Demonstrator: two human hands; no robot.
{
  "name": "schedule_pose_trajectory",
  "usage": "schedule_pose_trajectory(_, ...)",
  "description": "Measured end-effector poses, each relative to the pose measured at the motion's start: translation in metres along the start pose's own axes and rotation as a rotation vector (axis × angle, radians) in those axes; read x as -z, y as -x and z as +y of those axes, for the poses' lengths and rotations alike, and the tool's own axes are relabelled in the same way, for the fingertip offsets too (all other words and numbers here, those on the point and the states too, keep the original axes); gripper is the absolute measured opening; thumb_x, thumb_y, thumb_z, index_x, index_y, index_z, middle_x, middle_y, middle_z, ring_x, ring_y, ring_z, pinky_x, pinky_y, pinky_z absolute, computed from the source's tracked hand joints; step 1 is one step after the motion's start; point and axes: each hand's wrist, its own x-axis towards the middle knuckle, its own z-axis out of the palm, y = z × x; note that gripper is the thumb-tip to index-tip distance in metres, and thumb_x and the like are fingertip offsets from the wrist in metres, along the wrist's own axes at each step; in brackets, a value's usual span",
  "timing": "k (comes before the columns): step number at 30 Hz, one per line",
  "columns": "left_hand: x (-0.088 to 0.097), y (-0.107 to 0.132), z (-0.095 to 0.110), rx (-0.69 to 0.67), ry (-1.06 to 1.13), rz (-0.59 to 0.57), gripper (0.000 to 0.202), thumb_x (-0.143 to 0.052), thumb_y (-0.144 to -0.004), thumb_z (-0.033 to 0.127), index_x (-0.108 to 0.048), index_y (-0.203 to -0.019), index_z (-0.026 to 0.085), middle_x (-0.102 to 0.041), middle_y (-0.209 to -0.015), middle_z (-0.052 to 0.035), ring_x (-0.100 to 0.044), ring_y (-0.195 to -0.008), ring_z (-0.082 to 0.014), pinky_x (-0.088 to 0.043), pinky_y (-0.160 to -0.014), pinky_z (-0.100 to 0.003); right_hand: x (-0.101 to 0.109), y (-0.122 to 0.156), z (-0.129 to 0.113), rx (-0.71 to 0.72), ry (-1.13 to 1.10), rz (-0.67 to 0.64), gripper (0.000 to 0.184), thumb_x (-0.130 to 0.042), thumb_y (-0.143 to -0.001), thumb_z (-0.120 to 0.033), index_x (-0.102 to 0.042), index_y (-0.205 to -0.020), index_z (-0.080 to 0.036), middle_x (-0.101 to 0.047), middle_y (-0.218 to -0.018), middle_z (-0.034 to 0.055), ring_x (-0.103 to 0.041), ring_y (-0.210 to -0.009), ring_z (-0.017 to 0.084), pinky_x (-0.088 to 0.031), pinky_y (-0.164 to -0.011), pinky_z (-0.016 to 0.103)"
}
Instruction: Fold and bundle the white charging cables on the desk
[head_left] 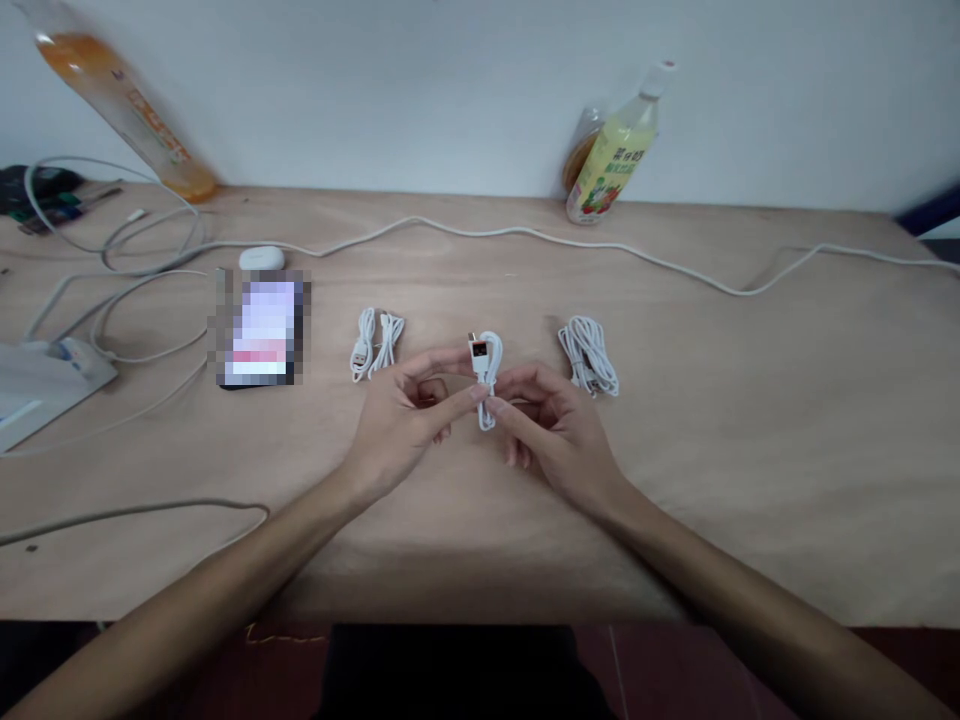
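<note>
Between my two hands, just above the wooden table, is a bundled white USB cable (491, 352) with a USB plug at its upper end. My left hand (420, 405) pinches the bundle from the left, thumb across its middle. From the right, my right hand (551, 415) grips the same bundle with thumb and fingers. Beyond my left hand lie coiled white cables (376, 342), one showing a USB plug. To the right of my right hand rests another coiled white cable (590, 352).
A phone (262, 330), blurred out, and a white earbud case (262, 258) lie on the left. A long white cord (517, 231) crosses the back of the table (750, 430). Bottles stand by the wall: an orange one (124, 105) and a yellow one (619, 150). A white power strip (52, 375) sits far left.
</note>
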Motion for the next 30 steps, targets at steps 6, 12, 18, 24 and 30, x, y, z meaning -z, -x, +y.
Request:
schedule_pose_trajectory(6, -0.0004, 0.0004, 0.0015, -0.047, -0.054, 0.058, 0.040, -0.101, -0.074, 0.038, -0.089, -0.108, 0.021, -0.062, -0.055, 0.0062, -0.043, -0.046, -0.0084, -0.036, -0.045, -0.024, 0.0005, -0.0007, -0.0012, 0.011, 0.052, 0.013, 0.033, -0.088, -0.091, -0.052, -0.071, -0.099, -0.025, -0.070, -0.079, -0.0036, -0.054, -0.048, 0.008, -0.048, -0.040, 0.022)
schedule_pose_trajectory(12, -0.0009, 0.0001, 0.0016, -0.055, -0.064, 0.055, 0.040, -0.101, -0.074, 0.041, -0.089, -0.107, 0.022, -0.066, -0.058, 0.0049, -0.043, -0.045, -0.0081, -0.035, -0.044, -0.024, 0.0002, -0.0001, -0.0038, -0.031, 0.058, 0.023, 0.038, -0.090, -0.088, -0.056, -0.072, -0.099, -0.025, -0.070, -0.079, -0.0023, -0.055, -0.049, 0.009, -0.049, -0.040, 0.023)
schedule_pose_trajectory(18, -0.0004, -0.0006, 0.0002, -0.056, -0.061, 0.052, 0.043, -0.102, -0.073, 0.044, -0.090, -0.108, 0.022, -0.077, -0.072, 0.0006, -0.044, -0.047, -0.0072, -0.037, -0.044, -0.024, 0.0011, -0.0018, -0.0006, -0.057, -0.004, 0.004, 0.039, -0.091, -0.088, -0.053, -0.073, -0.105, -0.023, -0.071, -0.077, -0.0028, -0.054, -0.048, 0.008, -0.048, -0.040, 0.021)
schedule_pose_trajectory(24, -0.0006, 0.0005, -0.0003, -0.074, -0.075, 0.068, 0.040, -0.102, -0.074, 0.041, -0.089, -0.106, 0.022, -0.056, -0.053, 0.0076, -0.040, -0.047, -0.0077, -0.032, -0.045, -0.024, 0.0017, -0.0016, -0.0002, -0.065, 0.005, 0.000, 0.044, -0.091, -0.087, -0.057, -0.072, -0.106, -0.023, -0.073, -0.079, -0.0027, -0.053, -0.046, 0.008, -0.049, -0.040, 0.022)
schedule_pose_trajectory(30, -0.0013, 0.0009, 0.0003, -0.120, -0.094, 0.102, 0.034, -0.101, -0.073, 0.038, -0.089, -0.101, 0.022, -0.065, -0.061, 0.0047, -0.037, -0.047, -0.0072, -0.027, -0.046, -0.025, 0.0000, -0.0007, 0.0003, -0.050, 0.005, 0.015, 0.042, -0.091, -0.087, -0.057, -0.072, -0.103, -0.023, -0.071, -0.077, -0.0023, -0.054, -0.048, 0.008, -0.047, -0.039, 0.020)
